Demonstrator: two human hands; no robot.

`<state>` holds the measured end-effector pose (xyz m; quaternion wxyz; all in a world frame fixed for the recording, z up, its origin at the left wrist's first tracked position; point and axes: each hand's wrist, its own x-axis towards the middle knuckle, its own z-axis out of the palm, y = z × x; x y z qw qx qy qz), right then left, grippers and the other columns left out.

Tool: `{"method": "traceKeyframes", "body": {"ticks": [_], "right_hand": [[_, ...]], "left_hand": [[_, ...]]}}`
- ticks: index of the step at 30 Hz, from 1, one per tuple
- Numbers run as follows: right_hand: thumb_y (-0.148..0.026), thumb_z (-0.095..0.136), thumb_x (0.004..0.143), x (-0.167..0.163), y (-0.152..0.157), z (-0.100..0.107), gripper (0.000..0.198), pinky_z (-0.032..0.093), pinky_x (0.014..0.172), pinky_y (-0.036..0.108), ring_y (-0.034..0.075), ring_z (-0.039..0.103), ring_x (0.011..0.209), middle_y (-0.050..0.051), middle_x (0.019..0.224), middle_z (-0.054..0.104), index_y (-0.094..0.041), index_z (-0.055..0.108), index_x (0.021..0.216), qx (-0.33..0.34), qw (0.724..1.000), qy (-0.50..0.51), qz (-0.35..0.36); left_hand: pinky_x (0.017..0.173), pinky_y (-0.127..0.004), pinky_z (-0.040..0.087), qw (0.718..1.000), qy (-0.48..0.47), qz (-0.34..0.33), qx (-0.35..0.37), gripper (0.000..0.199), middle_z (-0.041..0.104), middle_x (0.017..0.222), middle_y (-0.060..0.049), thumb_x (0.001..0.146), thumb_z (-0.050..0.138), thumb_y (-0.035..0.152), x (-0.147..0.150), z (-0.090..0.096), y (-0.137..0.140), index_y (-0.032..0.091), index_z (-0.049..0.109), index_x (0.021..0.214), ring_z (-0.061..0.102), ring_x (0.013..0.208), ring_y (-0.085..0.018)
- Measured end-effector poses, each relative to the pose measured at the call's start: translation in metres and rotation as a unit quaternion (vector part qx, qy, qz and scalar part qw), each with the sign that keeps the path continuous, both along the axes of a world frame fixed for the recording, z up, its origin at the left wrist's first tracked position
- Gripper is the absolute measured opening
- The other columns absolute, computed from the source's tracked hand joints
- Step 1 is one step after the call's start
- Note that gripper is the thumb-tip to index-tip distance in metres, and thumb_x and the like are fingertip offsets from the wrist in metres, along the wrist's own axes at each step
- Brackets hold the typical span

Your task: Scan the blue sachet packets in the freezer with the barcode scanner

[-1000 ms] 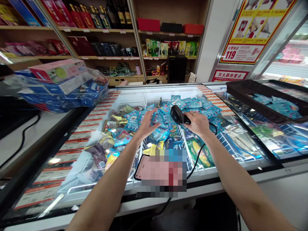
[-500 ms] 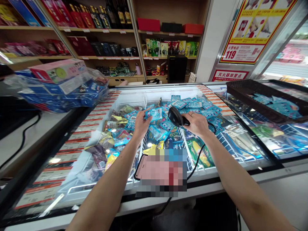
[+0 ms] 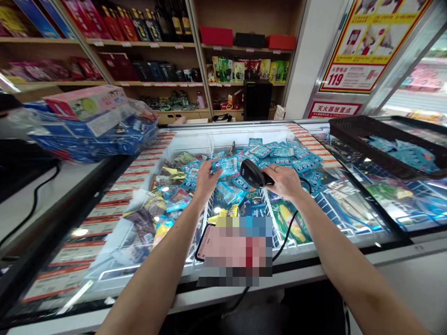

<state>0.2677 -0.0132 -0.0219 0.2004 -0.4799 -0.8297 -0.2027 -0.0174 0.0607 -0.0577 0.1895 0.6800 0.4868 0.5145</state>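
Observation:
Between the fingers of my left hand (image 3: pixel 208 177) is a blue ice cream packet (image 3: pixel 226 166), its white barcode label facing up. My right hand (image 3: pixel 284 180) grips a black barcode scanner (image 3: pixel 254 174) by its handle, the scanner's head just right of the packet and angled toward it. A black cable (image 3: pixel 289 228) runs from the scanner down toward me. Many similar blue packets (image 3: pixel 279 152) are heaped beneath and behind both hands, over the chest freezer. A phone (image 3: pixel 206 242), partly blurred out, lies in front of me at the freezer's near edge.
Plastic-wrapped blue boxes (image 3: pixel 94 132) are stacked at left. A dark basket (image 3: pixel 352 132) holding blue packets stands at right. White wire dividers (image 3: pixel 268 214) split the freezer's inside. Shelves (image 3: pixel 139 44) with bottles and boxes line the back wall, beside a black speaker-like box (image 3: pixel 257 100).
The scanner has shifted slightly left and down, closer to the packet. The packet in my left hand has moved slightly right and turned a little more toward the scanner.

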Motion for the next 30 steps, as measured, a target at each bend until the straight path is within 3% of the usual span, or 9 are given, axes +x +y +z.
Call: {"method": "traceKeyframes", "body": {"ticks": [8, 16, 20, 25, 27, 30], "right_hand": [[-0.039, 0.057, 0.088, -0.001, -0.001, 0.001, 0.026, 0.034, 0.068, 0.029, 0.019, 0.059, 0.084, 0.004, 0.092, 0.065, -0.023, 0.060, 0.108, -0.006, 1.000, -0.003, 0.009], [-0.040, 0.057, 0.087, -0.001, 0.001, -0.001, 0.028, 0.034, 0.069, 0.029, 0.018, 0.059, 0.084, 0.004, 0.095, 0.066, -0.023, 0.061, 0.109, -0.011, 1.000, -0.005, 0.016], [-0.039, 0.055, 0.088, -0.001, 0.000, 0.000, 0.029, 0.033, 0.067, 0.029, 0.018, 0.059, 0.083, 0.004, 0.095, 0.066, -0.023, 0.061, 0.111, -0.004, 1.000, 0.001, 0.003], [-0.037, 0.054, 0.088, 0.000, -0.001, 0.000, 0.028, 0.032, 0.066, 0.028, 0.018, 0.059, 0.084, 0.004, 0.097, 0.067, -0.024, 0.061, 0.112, -0.001, 1.000, 0.005, -0.009], [-0.037, 0.055, 0.088, 0.001, 0.000, 0.000, 0.029, 0.032, 0.066, 0.029, 0.018, 0.059, 0.084, 0.004, 0.098, 0.067, -0.024, 0.061, 0.112, -0.002, 1.000, 0.004, -0.012], [-0.037, 0.056, 0.087, 0.002, 0.001, 0.000, 0.029, 0.031, 0.065, 0.029, 0.018, 0.059, 0.083, 0.004, 0.096, 0.067, -0.025, 0.061, 0.112, -0.005, 1.000, 0.006, -0.016]], "left_hand": [[0.067, -0.023, 0.044, 1.000, -0.019, -0.009, -0.007, 0.036, 0.051, 0.094, -0.002, 0.077, 0.061, 0.029, 0.001, -0.001, 0.000, 0.022, 0.063, 0.112, 0.051, 0.081, -0.012], [0.068, -0.025, 0.045, 0.999, 0.034, 0.008, 0.009, 0.037, 0.052, 0.097, -0.004, 0.080, 0.057, 0.028, 0.002, 0.005, -0.005, 0.024, 0.060, 0.117, 0.050, 0.080, -0.013], [0.083, -0.034, 0.047, 0.990, 0.099, 0.085, 0.059, 0.045, 0.050, 0.108, -0.009, 0.081, 0.055, 0.024, 0.003, 0.010, -0.014, 0.023, 0.053, 0.125, 0.051, 0.093, -0.019], [0.099, -0.049, 0.037, 0.950, 0.214, 0.211, 0.088, 0.050, 0.044, 0.128, -0.016, 0.083, 0.054, 0.029, 0.007, 0.020, -0.030, 0.022, 0.049, 0.132, 0.043, 0.119, -0.032], [0.107, -0.053, 0.028, 0.937, 0.281, 0.183, 0.096, 0.043, 0.042, 0.138, -0.012, 0.086, 0.050, 0.033, 0.008, 0.022, -0.035, 0.027, 0.053, 0.129, 0.038, 0.128, -0.032], [0.114, -0.055, 0.016, 0.920, 0.373, 0.082, 0.083, 0.037, 0.048, 0.138, -0.004, 0.090, 0.046, 0.040, 0.008, 0.021, -0.036, 0.034, 0.057, 0.124, 0.038, 0.131, -0.029]]}}
